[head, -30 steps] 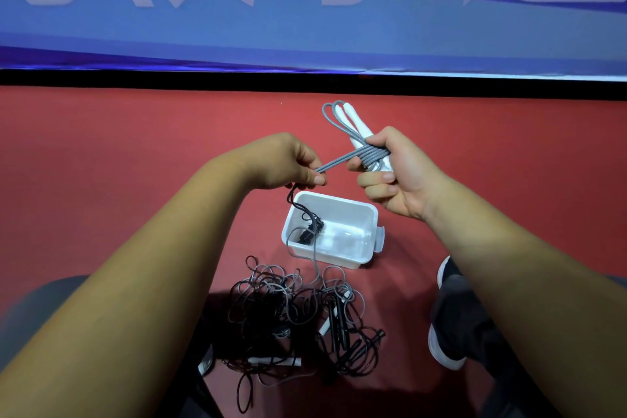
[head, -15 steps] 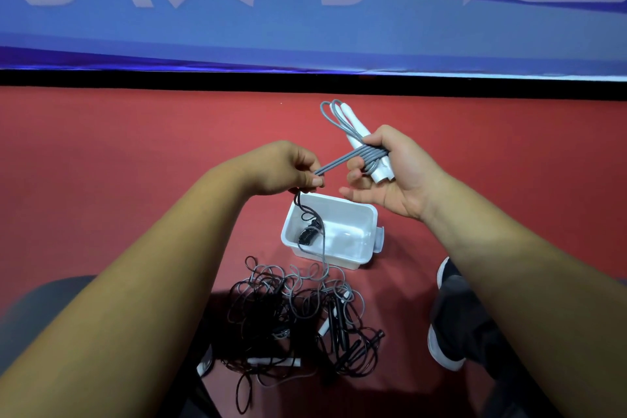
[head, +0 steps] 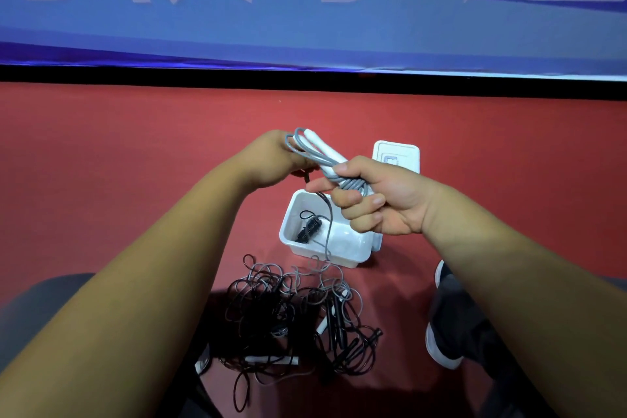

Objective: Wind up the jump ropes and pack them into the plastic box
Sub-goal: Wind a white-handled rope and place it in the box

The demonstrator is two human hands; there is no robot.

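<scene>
My right hand [head: 380,200] grips a wound grey jump rope [head: 319,156] with white handles, held above the white plastic box [head: 342,253]. My left hand [head: 271,159] sits just left of the bundle, its fingers curled on the grey cord's loose part; the fingertips are hidden. That cord hangs down over the box to the floor. A small black wound rope [head: 308,229] lies inside the box. A tangled heap of black and grey ropes [head: 298,312] lies on the red floor in front of the box.
The box's white lid [head: 397,154] lies on the red floor behind my right hand. My dark shoe [head: 448,322] rests right of the heap. A grey seat edge [head: 40,292] shows at lower left. A blue banner wall closes the far side.
My left hand has moved up and behind the bundle, carrying the cord round it. My right hand came slightly nearer, and the lid behind it is now visible.
</scene>
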